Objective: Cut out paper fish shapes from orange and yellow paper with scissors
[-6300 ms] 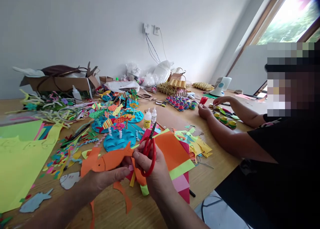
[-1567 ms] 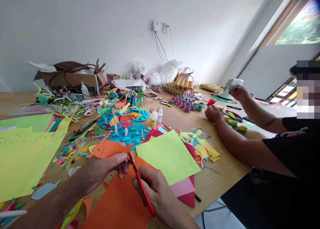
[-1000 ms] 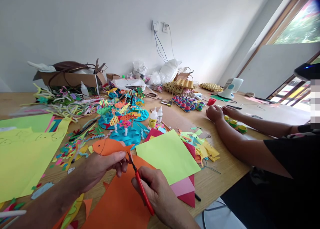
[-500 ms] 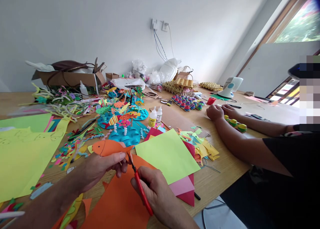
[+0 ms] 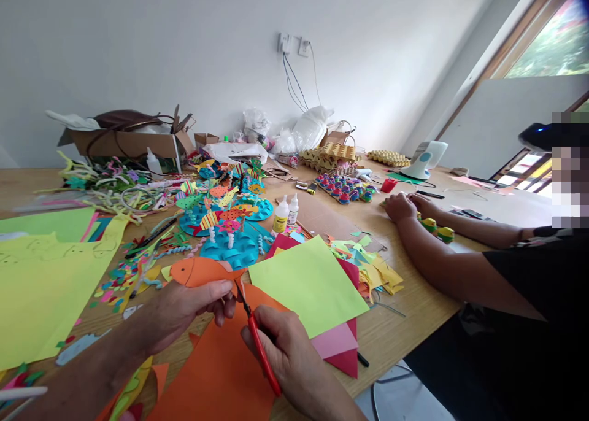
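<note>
An orange paper fish (image 5: 197, 271) with a drawn eye and gill line is pinched by its lower edge in my left hand (image 5: 197, 301). My right hand (image 5: 283, 347) is closed round the red handles of the scissors (image 5: 260, 344). Their dark blades point up and left, at the fish's tail, just right of my left fingertips. Beneath my hands lies a large orange sheet (image 5: 221, 372). Beside it, to the right, a yellow-green sheet (image 5: 310, 286) rests on pink and red paper.
Blue egg-carton pieces with paper fish (image 5: 230, 249) stand behind my hands, near two glue bottles (image 5: 280, 215). Paper scraps (image 5: 377, 274) lie to the right, yellow sheets (image 5: 55, 298) to the left. At the right, another person's hands (image 5: 400, 207) are near green-yellow carton cups (image 5: 429, 224).
My hands, the fish and the scissors look almost unchanged. The other person's hands have shifted slightly right, and that person's head has moved a little left.
</note>
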`<state>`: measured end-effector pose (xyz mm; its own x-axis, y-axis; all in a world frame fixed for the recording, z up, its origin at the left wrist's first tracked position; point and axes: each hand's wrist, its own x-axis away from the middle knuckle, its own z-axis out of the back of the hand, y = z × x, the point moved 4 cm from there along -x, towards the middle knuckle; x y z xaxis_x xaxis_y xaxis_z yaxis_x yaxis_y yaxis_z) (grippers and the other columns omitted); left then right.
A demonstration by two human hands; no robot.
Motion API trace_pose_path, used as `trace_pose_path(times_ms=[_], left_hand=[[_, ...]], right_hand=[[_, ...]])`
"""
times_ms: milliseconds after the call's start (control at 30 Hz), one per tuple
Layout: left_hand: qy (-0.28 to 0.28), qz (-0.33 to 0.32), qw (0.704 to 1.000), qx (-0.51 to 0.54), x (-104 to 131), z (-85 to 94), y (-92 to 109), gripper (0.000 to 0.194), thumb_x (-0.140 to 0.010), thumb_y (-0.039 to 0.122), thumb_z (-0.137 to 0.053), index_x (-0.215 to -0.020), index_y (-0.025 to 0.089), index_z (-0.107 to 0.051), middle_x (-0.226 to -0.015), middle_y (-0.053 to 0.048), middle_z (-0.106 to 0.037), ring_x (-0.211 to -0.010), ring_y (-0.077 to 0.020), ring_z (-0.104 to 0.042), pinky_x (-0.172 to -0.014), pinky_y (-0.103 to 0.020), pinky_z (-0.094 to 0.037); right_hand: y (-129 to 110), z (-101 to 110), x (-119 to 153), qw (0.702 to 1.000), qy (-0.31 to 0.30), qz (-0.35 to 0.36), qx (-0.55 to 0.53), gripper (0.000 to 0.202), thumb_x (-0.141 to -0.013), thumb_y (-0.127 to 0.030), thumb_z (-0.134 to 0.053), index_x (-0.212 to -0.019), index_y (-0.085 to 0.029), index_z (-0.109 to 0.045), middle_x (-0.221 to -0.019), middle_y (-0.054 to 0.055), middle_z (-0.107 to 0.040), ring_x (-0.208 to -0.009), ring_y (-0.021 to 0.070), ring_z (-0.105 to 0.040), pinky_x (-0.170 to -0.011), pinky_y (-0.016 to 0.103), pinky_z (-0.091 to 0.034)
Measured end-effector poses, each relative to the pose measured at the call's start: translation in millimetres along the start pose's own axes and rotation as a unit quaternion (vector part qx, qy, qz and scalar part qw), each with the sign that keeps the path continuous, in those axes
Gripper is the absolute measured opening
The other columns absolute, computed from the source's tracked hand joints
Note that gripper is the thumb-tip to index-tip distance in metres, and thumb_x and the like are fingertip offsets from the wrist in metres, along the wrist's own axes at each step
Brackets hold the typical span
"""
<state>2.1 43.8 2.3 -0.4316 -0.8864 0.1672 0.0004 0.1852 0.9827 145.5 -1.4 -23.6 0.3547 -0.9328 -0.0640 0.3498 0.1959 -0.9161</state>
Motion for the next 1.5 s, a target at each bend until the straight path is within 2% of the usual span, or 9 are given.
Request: trace_pose_path(times_ms=[233,400,467,600,700,900,1133,1267,1500], left_hand=[[-0.007,0.001,1.000,0.009,0,1.4,-4,0.018,-0.077,0.030,-0.059,-0.069,0.015,-0.065,-0.063,-0.002,-0.062,-0.060,-0.0160,-0.055,-0.054,-0.026,-0.044],[-0.026,-0.012,0.998,0.060,1,11.9,11,0.019,-0.077,0.037,-0.061,-0.087,0.021,-0.065,-0.070,-0.001,-0.061,-0.069,-0.0168,-0.056,-0.058,-0.024,-0.047],[-0.009,-0.012,0.999,0.046,2,22.1,19,0.024,-0.076,0.043,-0.060,-0.087,0.023,-0.067,-0.077,-0.002,-0.062,-0.070,-0.0176,-0.057,-0.061,-0.026,-0.049],[0.030,0.003,0.998,-0.060,4,40.6,30,0.019,-0.072,0.039,-0.065,-0.083,0.025,-0.071,-0.083,-0.003,-0.067,-0.076,-0.0208,-0.060,-0.065,-0.025,-0.049],[0.003,-0.001,0.981,-0.194,4,43.6,35,0.013,-0.073,0.030,-0.066,-0.084,0.027,-0.072,-0.085,-0.003,-0.070,-0.080,-0.0226,-0.062,-0.068,-0.024,-0.048],[-0.025,-0.082,0.922,-0.378,6,35.3,42,0.022,-0.071,0.019,-0.063,-0.087,0.030,-0.075,-0.086,-0.001,-0.073,-0.078,-0.0234,-0.064,-0.067,-0.023,-0.044],[-0.073,-0.105,0.884,-0.449,8,21.5,40,0.022,-0.083,0.033,-0.051,-0.076,0.024,-0.070,-0.068,0.000,-0.065,-0.059,-0.0169,-0.056,-0.054,-0.021,-0.038],[-0.062,-0.091,0.909,-0.402,6,20.1,36,0.023,-0.082,0.032,-0.051,-0.067,0.022,-0.065,-0.064,0.001,-0.058,-0.062,-0.0163,-0.052,-0.055,-0.021,-0.036],[-0.048,-0.009,0.985,-0.168,0,19.0,20,0.021,-0.078,0.039,-0.058,-0.068,0.020,-0.060,-0.064,0.004,-0.053,-0.061,-0.0128,-0.047,-0.056,-0.020,-0.036]], right_hand=[[2,3,1,1.000,0.006,-0.001,0.017,0.031,-0.088,-0.027,-0.045,-0.060,-0.019,-0.032,-0.055,-0.007,-0.031,-0.051,0.0073,-0.027,-0.044,0.020,-0.021],[6,8,2,0.999,0.002,-0.007,0.041,0.032,-0.089,-0.029,-0.043,-0.061,-0.019,-0.031,-0.056,-0.007,-0.030,-0.052,0.0076,-0.025,-0.044,0.020,-0.020],[6,10,3,0.999,0.000,-0.003,0.053,0.033,-0.090,-0.030,-0.042,-0.061,-0.019,-0.031,-0.056,-0.006,-0.031,-0.052,0.0076,-0.025,-0.045,0.020,-0.020],[4,12,3,0.997,-0.005,0.002,0.073,0.032,-0.090,-0.028,-0.042,-0.061,-0.019,-0.030,-0.057,-0.006,-0.032,-0.053,0.0076,-0.026,-0.045,0.020,-0.021],[2,12,4,0.996,-0.016,-0.003,0.087,0.031,-0.089,-0.027,-0.043,-0.061,-0.019,-0.031,-0.057,-0.006,-0.033,-0.052,0.0078,-0.026,-0.045,0.020,-0.021],[-1,11,4,0.988,-0.037,-0.008,0.151,0.032,-0.088,-0.030,-0.045,-0.061,-0.019,-0.032,-0.055,-0.006,-0.036,-0.050,0.0079,-0.026,-0.045,0.021,-0.021],[-4,8,3,0.982,-0.038,0.009,0.183,0.031,-0.088,-0.029,-0.047,-0.061,-0.019,-0.032,-0.054,-0.006,-0.036,-0.048,0.0076,-0.026,-0.045,0.021,-0.020],[-3,8,2,0.991,-0.047,0.015,0.126,0.032,-0.087,-0.029,-0.048,-0.061,-0.019,-0.032,-0.055,-0.006,-0.034,-0.049,0.0075,-0.026,-0.045,0.021,-0.020],[4,7,-1,0.998,-0.061,-0.001,0.014,0.030,-0.087,-0.028,-0.048,-0.061,-0.019,-0.036,-0.054,-0.007,-0.035,-0.050,0.0070,-0.029,-0.044,0.019,-0.023]])
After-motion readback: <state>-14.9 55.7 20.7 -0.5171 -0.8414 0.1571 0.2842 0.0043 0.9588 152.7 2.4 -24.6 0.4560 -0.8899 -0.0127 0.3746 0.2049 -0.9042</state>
